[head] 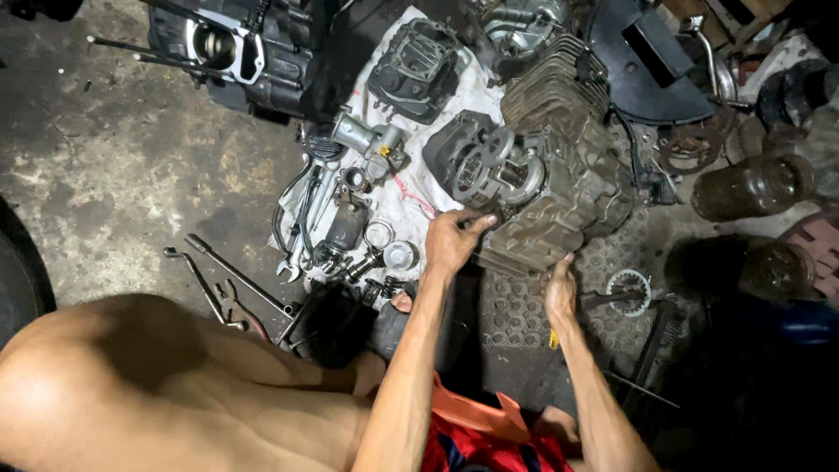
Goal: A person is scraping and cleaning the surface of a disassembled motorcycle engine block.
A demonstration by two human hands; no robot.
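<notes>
Head view: a finned engine block (559, 175) is gripped by the left hand (452, 240) and right hand (560, 293), fingers clamped on its near edge.

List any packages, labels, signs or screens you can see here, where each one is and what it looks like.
No signs, screens or clear labels.
Sack: flattened white bag with faint red print, spread on the floor under the small parts, beyond the left hand.
Jar: dark, grimy, lying on its side at far right, past the engine that the right hand touches.

Grimy finned engine cylinder block (551, 175), tilted on rubber mat.
</notes>
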